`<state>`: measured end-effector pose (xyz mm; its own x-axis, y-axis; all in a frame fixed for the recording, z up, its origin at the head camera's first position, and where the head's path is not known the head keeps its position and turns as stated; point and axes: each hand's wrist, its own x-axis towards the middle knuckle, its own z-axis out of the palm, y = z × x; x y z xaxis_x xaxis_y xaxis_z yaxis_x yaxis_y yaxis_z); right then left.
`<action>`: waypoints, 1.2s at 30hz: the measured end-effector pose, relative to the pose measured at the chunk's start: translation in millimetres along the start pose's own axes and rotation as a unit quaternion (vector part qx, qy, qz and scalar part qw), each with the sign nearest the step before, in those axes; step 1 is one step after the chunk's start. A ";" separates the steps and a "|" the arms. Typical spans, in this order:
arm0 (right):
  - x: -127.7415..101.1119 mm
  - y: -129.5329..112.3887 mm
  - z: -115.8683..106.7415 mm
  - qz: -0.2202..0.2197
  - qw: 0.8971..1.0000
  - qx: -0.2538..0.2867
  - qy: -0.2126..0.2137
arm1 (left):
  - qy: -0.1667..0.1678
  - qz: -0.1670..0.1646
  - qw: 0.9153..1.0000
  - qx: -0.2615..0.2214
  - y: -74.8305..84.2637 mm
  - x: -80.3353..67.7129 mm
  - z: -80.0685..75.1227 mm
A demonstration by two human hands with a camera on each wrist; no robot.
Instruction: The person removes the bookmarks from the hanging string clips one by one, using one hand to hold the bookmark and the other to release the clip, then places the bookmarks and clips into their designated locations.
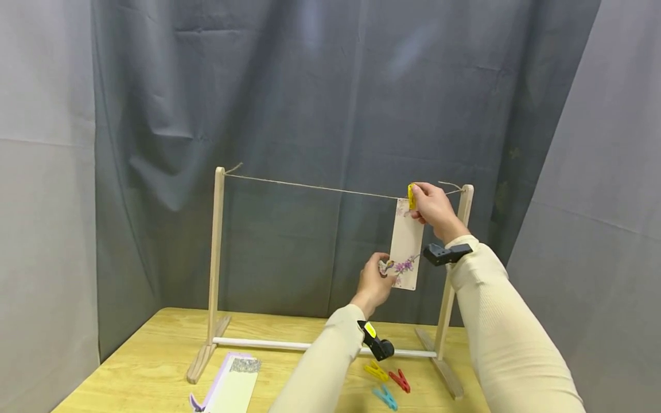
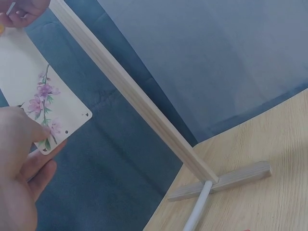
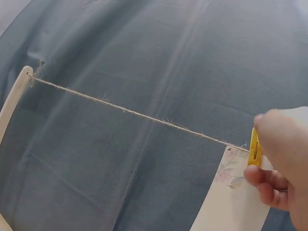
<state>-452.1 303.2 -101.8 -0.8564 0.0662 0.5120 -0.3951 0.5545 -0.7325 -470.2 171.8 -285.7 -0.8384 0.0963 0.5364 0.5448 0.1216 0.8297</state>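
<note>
On the near edge of the worktop (image 1: 155, 367) there's a spare card (image 1: 229, 390) lying flat, plus three loose pegs (image 1: 386, 381) (yellow, red, teal) sitting by the right foot of the wooden stand (image 1: 217, 269), handy for grabbing. A bit further in, the left hand (image 1: 373, 282) pinches the bottom corner of the flowered card (image 1: 407, 246), I'd guess to keep it hanging straight and not swinging. Up top, the right hand (image 1: 434, 209) has its fingers (image 3: 269, 178) squeezed around a yellow peg (image 1: 411, 196), right where the card's top edge meets the string (image 1: 310, 187) near the right post. Behind it all hangs a grey curtain (image 1: 335, 86).
</note>
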 end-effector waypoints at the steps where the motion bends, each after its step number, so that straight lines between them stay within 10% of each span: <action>1: -0.1 0.2 -0.8 0.002 1.000 0.008 -0.002 | 0.000 0.001 1.000 -0.002 -0.3 -0.5 -0.1; 36: -2.1 4.6 -10.1 0.041 0.993 0.110 -0.014 | -0.008 0.032 0.999 -0.039 -10.0 -2.4 -7.4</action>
<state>-448.8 314.0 -101.7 -0.8960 0.0792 0.4369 -0.3846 0.3531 -0.8529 -473.7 163.0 -294.2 -0.8015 0.1168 0.5864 0.5936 0.0378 0.8038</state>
